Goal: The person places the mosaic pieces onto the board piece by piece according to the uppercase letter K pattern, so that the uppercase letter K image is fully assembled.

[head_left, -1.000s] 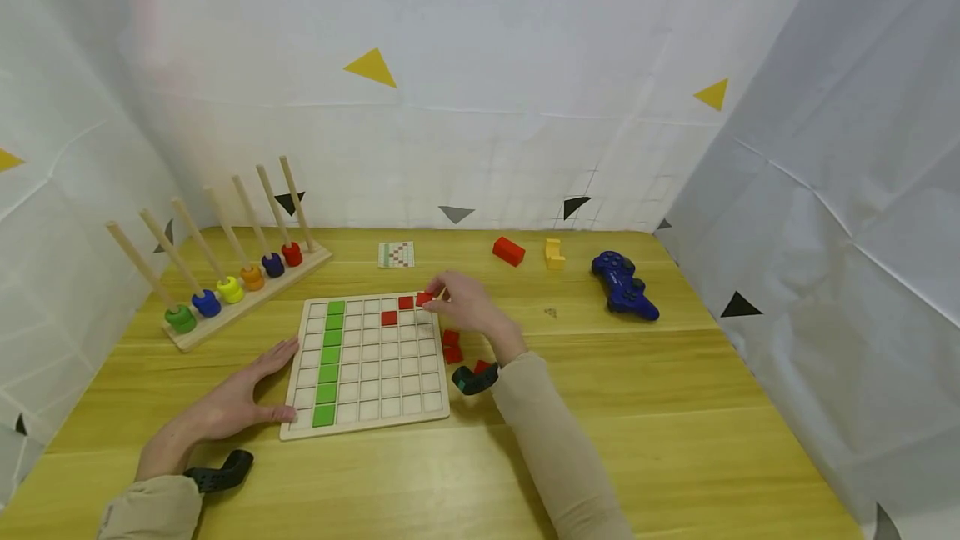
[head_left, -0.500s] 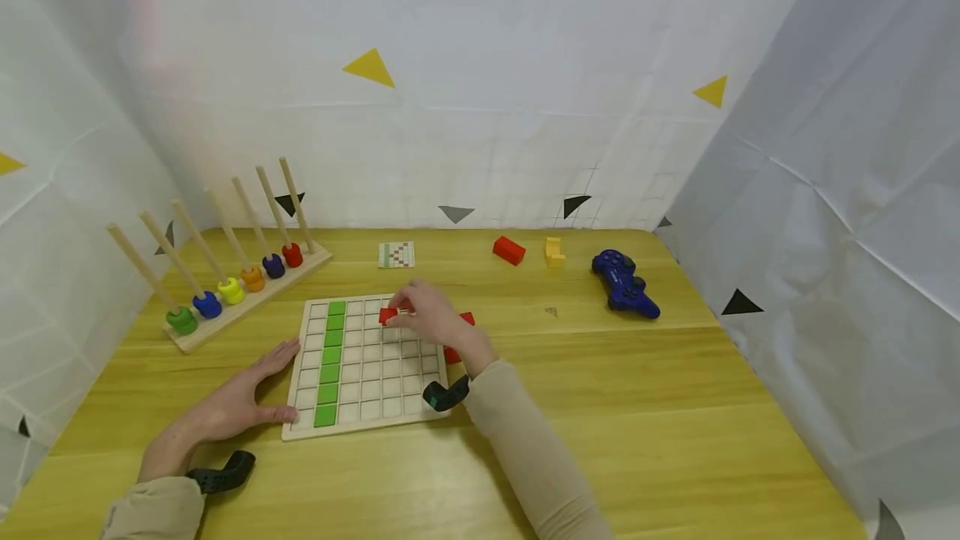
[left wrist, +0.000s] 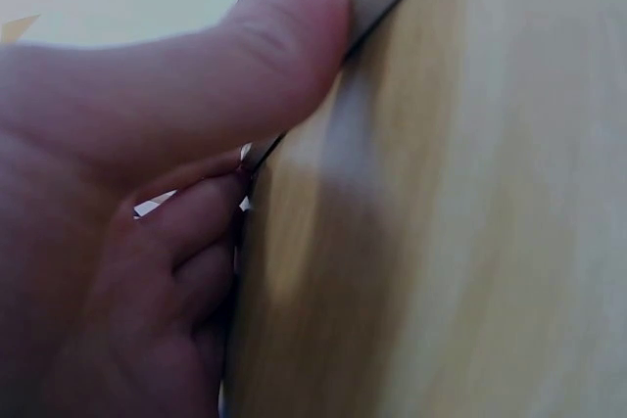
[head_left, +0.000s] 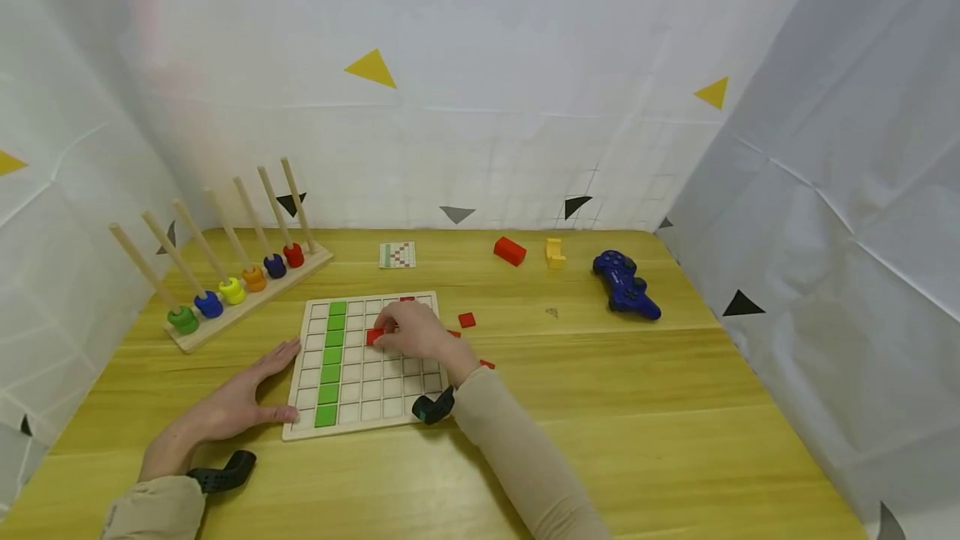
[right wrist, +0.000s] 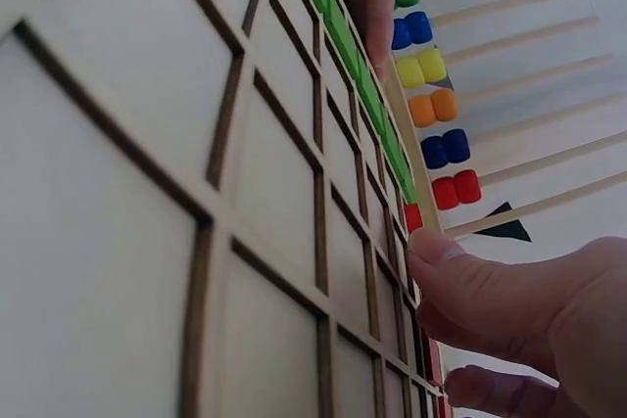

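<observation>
A wooden grid board (head_left: 348, 415) lies on the table with a column of green square tiles (head_left: 331, 355) near its left side. My right hand (head_left: 420, 332) is over the upper middle of the grid and pinches a red square tile (head_left: 375, 337) between thumb and fingers. In the right wrist view, the thumb tip meets that red tile (right wrist: 412, 214). Another red tile (head_left: 407, 299) shows in the top row, partly behind the hand. My left hand (head_left: 232, 398) rests at the board's left edge, thumb and fingers spread. The left wrist view shows its thumb (left wrist: 284, 56) against the edge.
Loose red tiles (head_left: 467, 320) lie right of the board. A small pattern card (head_left: 397, 255) is behind it. A peg stand with coloured beads (head_left: 251, 297) stands at the left. Farther right are a red block (head_left: 510, 251), a yellow piece (head_left: 554, 253) and a blue game controller (head_left: 625, 284).
My right hand has moved from the board's top right corner leftward and nearer to me, with a red tile in its fingers. The left hand stays put.
</observation>
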`<action>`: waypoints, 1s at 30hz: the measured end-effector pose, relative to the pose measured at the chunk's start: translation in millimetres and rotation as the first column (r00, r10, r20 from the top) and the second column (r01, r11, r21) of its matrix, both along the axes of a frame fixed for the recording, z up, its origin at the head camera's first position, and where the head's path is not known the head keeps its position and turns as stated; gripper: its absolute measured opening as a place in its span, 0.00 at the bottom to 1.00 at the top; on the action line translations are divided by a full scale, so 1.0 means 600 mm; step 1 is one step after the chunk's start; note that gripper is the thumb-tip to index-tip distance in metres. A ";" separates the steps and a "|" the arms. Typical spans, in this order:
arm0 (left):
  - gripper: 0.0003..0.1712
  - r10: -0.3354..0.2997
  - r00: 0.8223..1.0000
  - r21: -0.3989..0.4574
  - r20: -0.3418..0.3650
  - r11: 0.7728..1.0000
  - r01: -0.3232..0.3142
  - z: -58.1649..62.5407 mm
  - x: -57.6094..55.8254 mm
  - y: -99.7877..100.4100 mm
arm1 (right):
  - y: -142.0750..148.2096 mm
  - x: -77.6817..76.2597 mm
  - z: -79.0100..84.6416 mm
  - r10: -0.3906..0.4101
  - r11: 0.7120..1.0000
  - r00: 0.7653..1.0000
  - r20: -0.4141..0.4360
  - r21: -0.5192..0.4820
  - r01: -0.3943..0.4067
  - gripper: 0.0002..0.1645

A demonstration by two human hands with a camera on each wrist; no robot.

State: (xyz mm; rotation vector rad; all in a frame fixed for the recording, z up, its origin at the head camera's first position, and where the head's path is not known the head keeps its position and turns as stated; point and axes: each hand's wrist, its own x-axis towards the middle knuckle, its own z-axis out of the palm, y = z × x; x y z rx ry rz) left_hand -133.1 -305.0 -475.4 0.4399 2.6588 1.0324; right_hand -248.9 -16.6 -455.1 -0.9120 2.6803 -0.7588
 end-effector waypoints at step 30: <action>0.62 -0.001 1.000 0.007 0.001 1.000 0.001 -0.002 0.000 0.000 | -0.005 0.008 -0.006 -0.026 0.999 1.000 0.012 -0.029 0.026 0.13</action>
